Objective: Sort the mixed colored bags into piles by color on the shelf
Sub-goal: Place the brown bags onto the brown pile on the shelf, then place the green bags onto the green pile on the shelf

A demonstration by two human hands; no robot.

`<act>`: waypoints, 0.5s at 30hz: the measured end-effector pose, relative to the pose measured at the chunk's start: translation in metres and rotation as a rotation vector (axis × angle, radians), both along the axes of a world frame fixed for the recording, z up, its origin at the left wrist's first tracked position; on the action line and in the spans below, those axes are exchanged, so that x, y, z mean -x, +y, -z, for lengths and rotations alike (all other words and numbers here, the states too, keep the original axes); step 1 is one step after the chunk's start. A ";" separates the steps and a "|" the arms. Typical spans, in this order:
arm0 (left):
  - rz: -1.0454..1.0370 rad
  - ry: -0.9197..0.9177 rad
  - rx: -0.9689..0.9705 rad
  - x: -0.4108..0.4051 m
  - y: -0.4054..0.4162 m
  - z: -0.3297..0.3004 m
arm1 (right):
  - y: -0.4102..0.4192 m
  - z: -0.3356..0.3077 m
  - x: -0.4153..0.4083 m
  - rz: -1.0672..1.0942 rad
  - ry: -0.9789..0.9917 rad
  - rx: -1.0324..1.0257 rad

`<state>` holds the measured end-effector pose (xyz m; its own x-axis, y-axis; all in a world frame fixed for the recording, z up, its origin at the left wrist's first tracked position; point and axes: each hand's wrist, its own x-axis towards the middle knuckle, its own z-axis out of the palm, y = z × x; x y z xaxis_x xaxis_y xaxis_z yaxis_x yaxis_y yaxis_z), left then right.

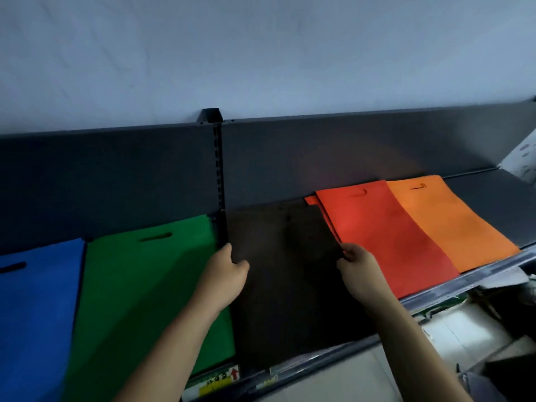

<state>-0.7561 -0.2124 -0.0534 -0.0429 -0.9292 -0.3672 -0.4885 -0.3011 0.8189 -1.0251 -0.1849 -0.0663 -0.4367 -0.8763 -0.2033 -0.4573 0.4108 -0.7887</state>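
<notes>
Flat coloured bags lie side by side on the dark shelf [478,195]. From left to right they are blue [34,309], green [139,280], black [287,280], red [383,233] and orange [446,219]. My left hand [224,275] grips the black bag's left edge, beside the green bag. My right hand [358,269] pinches the black bag's right edge, where it meets the red pile. The black bag's far part is hard to make out against the dark shelf.
A slotted upright post [219,169] divides the shelf's back panel behind the green and black bags. Price labels [216,381] run along the shelf's front rail. Boxes and wrapped goods [464,323] lie below at the right. A pale patterned item [522,161] leans at the far right.
</notes>
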 end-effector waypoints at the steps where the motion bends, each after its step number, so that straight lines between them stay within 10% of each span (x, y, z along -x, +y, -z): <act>1: -0.003 -0.022 0.015 0.004 -0.001 0.000 | -0.008 0.005 0.003 -0.013 0.020 0.004; 15: -0.373 -0.159 0.144 0.019 0.048 -0.017 | -0.033 -0.005 0.001 -0.261 0.075 0.216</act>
<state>-0.7748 -0.1643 -0.0362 0.3522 -0.9125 -0.2080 -0.4911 -0.3694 0.7889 -1.0256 -0.2178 -0.0614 -0.1992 -0.9797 0.0235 -0.5852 0.0997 -0.8047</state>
